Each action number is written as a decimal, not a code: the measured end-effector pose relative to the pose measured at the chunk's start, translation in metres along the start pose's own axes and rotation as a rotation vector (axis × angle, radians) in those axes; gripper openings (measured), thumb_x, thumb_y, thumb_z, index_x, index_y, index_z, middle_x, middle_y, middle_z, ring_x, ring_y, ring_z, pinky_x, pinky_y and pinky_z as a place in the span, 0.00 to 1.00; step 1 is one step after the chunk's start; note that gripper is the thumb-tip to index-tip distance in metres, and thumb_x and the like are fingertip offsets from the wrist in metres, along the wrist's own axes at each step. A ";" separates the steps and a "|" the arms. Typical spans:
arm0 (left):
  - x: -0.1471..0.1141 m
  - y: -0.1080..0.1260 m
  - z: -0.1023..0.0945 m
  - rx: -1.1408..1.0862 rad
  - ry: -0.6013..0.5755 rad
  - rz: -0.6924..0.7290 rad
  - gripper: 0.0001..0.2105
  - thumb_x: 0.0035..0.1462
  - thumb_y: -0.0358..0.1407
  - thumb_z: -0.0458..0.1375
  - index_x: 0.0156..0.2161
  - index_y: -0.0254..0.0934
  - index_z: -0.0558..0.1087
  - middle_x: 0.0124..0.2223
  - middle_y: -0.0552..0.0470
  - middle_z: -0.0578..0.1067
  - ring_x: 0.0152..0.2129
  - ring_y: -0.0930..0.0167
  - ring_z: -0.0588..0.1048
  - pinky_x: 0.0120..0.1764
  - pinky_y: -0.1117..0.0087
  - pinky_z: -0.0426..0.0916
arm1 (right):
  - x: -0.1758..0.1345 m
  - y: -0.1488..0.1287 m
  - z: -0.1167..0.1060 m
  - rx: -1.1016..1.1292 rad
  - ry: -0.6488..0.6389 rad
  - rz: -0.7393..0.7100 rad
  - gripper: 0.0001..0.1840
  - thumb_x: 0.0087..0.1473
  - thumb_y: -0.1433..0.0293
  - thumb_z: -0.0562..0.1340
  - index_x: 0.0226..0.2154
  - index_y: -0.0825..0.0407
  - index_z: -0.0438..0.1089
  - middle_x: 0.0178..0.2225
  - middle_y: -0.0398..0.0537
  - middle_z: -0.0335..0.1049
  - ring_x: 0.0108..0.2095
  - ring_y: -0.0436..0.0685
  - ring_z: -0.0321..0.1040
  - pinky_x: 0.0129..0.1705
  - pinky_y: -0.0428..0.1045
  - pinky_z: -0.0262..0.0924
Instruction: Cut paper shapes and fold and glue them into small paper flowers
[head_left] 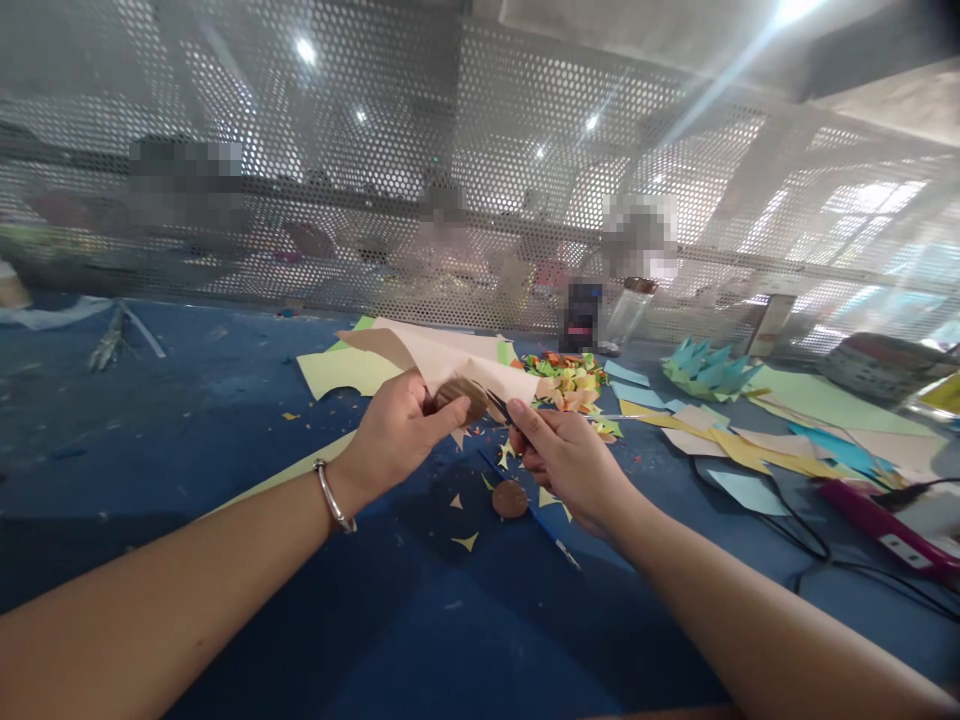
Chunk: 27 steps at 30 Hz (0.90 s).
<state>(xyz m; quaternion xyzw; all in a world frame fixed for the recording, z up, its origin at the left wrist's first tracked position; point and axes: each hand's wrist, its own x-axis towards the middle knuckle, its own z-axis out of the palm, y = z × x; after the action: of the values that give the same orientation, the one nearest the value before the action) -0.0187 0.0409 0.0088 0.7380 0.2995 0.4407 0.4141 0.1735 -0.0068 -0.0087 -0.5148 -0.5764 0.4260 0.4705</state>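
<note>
Left hand (pixel 397 425) and right hand (pixel 574 465) near each other, both curled, forearms (pixel 217 565) slanting inward.

- Ceiling light (pixel 799 8), upper right: blown-out glare, pale diagonal streak.
- Small lamps (pixel 305 50), several: bright points across hazy perforated screen (pixel 525 130).
- Window (pixel 877 212), right: washed-out white.
- Blue tabletop (pixel 450 640): dim; soft shadows below left hand (pixel 397 430) and right hand (pixel 566 455).
- Outer margins: wide-angle stretch, smeared detail.
- Background: blurred, partly pixelated.
</note>
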 end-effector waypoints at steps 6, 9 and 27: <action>-0.001 -0.007 0.000 -0.010 0.033 -0.025 0.10 0.58 0.39 0.61 0.41 0.35 0.77 0.36 0.48 0.79 0.33 0.67 0.75 0.38 0.68 0.68 | 0.000 -0.001 0.000 0.023 -0.015 0.045 0.30 0.56 0.44 0.58 0.21 0.52 0.62 0.15 0.34 0.48 0.15 0.43 0.41 0.16 0.43 0.35; -0.002 -0.008 0.003 -0.109 0.043 -0.078 0.09 0.57 0.39 0.62 0.39 0.35 0.77 0.35 0.48 0.79 0.33 0.67 0.75 0.38 0.68 0.68 | 0.000 -0.001 0.000 0.011 -0.010 0.022 0.29 0.57 0.45 0.58 0.22 0.52 0.63 0.15 0.35 0.50 0.15 0.43 0.42 0.16 0.43 0.35; 0.000 -0.002 0.013 -0.345 0.062 -0.048 0.07 0.59 0.34 0.59 0.41 0.37 0.78 0.41 0.48 0.80 0.34 0.70 0.76 0.38 0.71 0.69 | 0.000 -0.003 0.000 -0.019 0.024 0.047 0.30 0.58 0.44 0.56 0.21 0.52 0.62 0.14 0.34 0.48 0.15 0.44 0.41 0.16 0.43 0.36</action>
<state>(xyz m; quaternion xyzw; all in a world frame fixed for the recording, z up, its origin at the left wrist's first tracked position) -0.0076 0.0377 0.0034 0.6346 0.2497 0.4982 0.5355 0.1730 -0.0069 -0.0057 -0.5374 -0.5625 0.4254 0.4624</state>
